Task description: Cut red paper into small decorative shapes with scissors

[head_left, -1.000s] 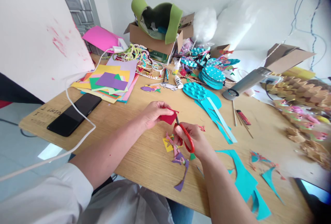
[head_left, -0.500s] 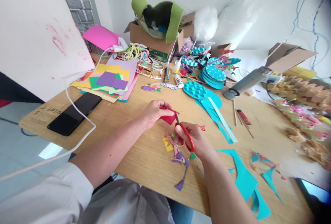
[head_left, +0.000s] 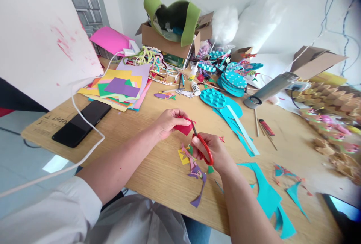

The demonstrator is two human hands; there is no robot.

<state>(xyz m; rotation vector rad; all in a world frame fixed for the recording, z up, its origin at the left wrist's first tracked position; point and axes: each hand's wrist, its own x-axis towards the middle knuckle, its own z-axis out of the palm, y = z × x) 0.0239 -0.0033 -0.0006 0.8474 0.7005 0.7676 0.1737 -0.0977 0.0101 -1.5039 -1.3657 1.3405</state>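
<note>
My left hand (head_left: 168, 124) pinches a small piece of red paper (head_left: 185, 128) above the middle of the table. In my right hand (head_left: 213, 150) are red-handled scissors (head_left: 207, 149), with their blades at the right edge of the red paper. How far the blades are apart is too small to tell. Below my hands on the wood lie a yellow scrap (head_left: 183, 157), pink scraps and a curved purple scrap (head_left: 200, 189). A tiny red scrap (head_left: 222, 139) sits just beyond my right hand.
A black phone (head_left: 81, 124) and stacked coloured paper (head_left: 122, 87) lie left. Turquoise sheets (head_left: 266, 191) are at the right front, a metal flask (head_left: 270, 90) farther back. Glue bottles (head_left: 195, 88) and a cardboard box (head_left: 166, 41) stand behind. A white cable (head_left: 93, 150) crosses the left side.
The scissors and my right hand have shifted very slightly to the right. My left hand still holds the red paper in nearly the same place.
</note>
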